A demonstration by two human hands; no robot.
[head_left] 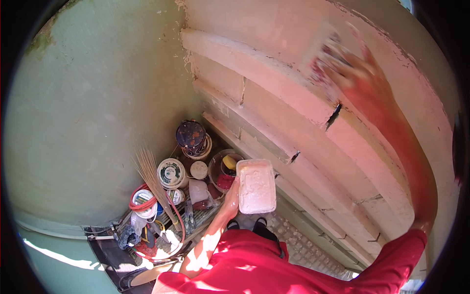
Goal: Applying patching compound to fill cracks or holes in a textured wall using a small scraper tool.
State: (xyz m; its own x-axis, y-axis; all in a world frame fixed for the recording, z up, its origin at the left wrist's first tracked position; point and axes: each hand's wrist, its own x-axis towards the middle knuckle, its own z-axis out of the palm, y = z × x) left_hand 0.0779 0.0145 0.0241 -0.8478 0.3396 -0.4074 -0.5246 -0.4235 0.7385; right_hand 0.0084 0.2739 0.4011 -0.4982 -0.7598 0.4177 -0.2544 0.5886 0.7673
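My left hand (232,198) grips the left side of a rectangular plastic tub (257,212) in front of my body. Pale pink, lumpy paint (256,188) fills much of it. At the upper right, my right hand (355,73) reaches out to the pink wall (279,17). Its fingers press a pale and dark-red cloth (319,68) against the surface, just above a stepped ledge (245,56). Motion blurs the fingertips and the cloth, so its exact shape is hard to tell.
Below on the left are paint buckets (172,173), a dark-lidded drum (191,135), a basin (214,171) with a yellow sponge (229,162), a stick broom (154,171) and a red hose (182,230). A green wall (98,108) bounds the left. Paving (293,235) lies underfoot.
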